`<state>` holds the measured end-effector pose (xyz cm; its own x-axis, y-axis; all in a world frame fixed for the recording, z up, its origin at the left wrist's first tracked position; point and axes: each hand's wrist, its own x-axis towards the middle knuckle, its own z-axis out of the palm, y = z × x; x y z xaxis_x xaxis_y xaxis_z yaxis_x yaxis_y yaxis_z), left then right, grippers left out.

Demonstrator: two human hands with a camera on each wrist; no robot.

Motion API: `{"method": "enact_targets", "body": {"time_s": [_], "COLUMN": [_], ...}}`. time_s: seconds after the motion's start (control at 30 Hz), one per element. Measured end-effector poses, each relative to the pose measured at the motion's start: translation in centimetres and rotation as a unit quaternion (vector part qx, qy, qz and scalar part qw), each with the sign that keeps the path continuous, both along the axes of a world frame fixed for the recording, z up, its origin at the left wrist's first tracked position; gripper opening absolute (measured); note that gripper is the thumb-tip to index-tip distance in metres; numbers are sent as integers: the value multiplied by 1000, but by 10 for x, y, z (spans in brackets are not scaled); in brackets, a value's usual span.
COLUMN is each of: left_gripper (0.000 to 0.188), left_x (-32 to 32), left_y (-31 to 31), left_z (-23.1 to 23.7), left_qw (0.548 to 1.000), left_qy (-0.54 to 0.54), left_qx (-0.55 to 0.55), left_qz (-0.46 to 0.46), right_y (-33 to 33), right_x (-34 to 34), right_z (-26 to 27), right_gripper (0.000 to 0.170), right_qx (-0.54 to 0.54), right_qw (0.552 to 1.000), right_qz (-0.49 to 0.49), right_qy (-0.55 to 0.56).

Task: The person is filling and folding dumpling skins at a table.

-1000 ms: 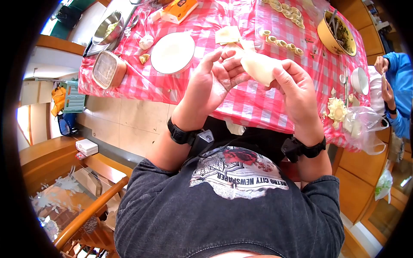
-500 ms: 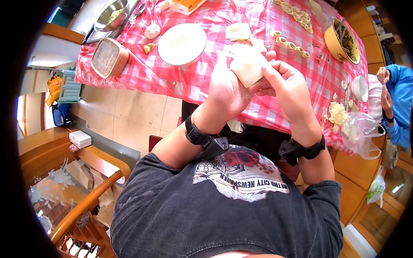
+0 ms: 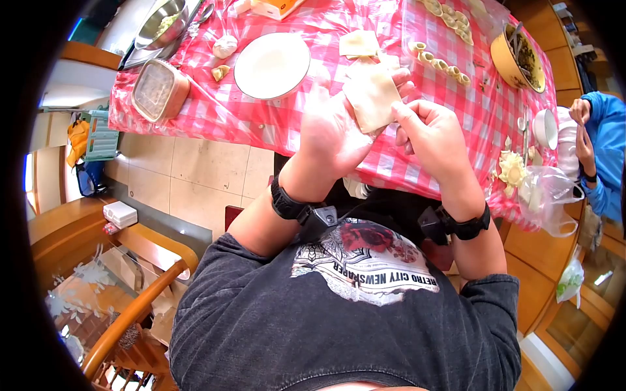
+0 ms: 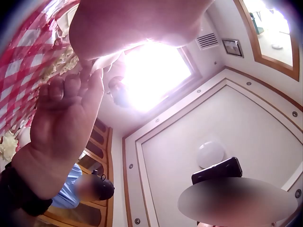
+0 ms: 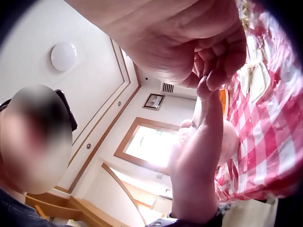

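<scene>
My left hand [image 3: 329, 133] is palm up above the table's near edge, with a pale square dough wrapper [image 3: 373, 98] lying flat across its extended fingers. My right hand [image 3: 435, 133] pinches the wrapper's right corner between thumb and forefinger. In the left wrist view, a pale edge of the wrapper [image 4: 106, 60] shows between the two hands. Past the fingertips, a stack of square wrappers [image 3: 358, 44] lies on the checked cloth. Folded wontons [image 3: 442, 67] stand in rows to the right of the stack.
At left are a white plate [image 3: 272, 68], a lidded container [image 3: 160, 91], a garlic bulb [image 3: 225, 46] and a steel bowl [image 3: 160, 27]. On the right sit a yellow bowl of dark filling [image 3: 512, 62], a white bowl [image 3: 545, 129] and a plastic bag [image 3: 551, 199]. Another person in blue [image 3: 606, 150] is at far right.
The wrapper came down from being held up by my right hand and now lies flat on my left fingers. My left hand turned palm up beneath it.
</scene>
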<state>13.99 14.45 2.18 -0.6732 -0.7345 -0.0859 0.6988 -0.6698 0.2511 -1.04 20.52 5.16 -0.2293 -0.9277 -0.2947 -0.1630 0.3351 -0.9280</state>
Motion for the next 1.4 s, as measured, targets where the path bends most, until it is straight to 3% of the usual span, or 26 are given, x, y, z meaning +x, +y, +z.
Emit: {"method": "enact_targets", "body": {"time_s": [0.17, 0.23, 0.37, 0.43, 0.47, 0.5, 0.57, 1.03, 1.2, 1.4], "left_gripper": [88, 89, 90, 90, 90, 91, 91, 85, 79, 77], "left_x": [-2, -1, 0, 0, 0, -1, -2, -4, -2, 0], "left_y": [1, 0, -3, -4, -5, -6, -7, -9, -7, -9], "left_z": [-1, -1, -1, -1, 0, 0, -3, -15, -20, -24], "left_qw": [1000, 999, 997, 996, 997, 998, 998, 999, 998, 999], "left_qy": [24, 29, 44, 53, 41, 28, 29, 14, -47, -14], "left_qx": [18, 21, 60, 72, 66, 59, 58, 36, 23, 30], "left_qz": [-4, -6, -6, -6, 1, 7, 8, -5, -16, -10], "right_y": [1, 6, 11, 15, 19, 21, 24, 20, 9, 4], "right_x": [-1, 2, 1, -7, -8, -7, -2, 8, 20, 23], "right_z": [-2, 3, 11, 1, -1, -2, -6, -18, -19, -24], "right_gripper": [23, 20, 19, 26, 38, 38, 45, 50, 56, 58], "right_qx": [-19, -60, -40, -293, -282, -281, -314, -313, -304, -301], "right_qw": [999, 977, 962, 856, 845, 845, 794, 800, 800, 802], "right_qz": [-7, -11, -47, 1, 45, 45, 102, 151, 190, 200], "right_qy": [47, 204, 265, 426, 452, 452, 511, 488, 482, 476]}}
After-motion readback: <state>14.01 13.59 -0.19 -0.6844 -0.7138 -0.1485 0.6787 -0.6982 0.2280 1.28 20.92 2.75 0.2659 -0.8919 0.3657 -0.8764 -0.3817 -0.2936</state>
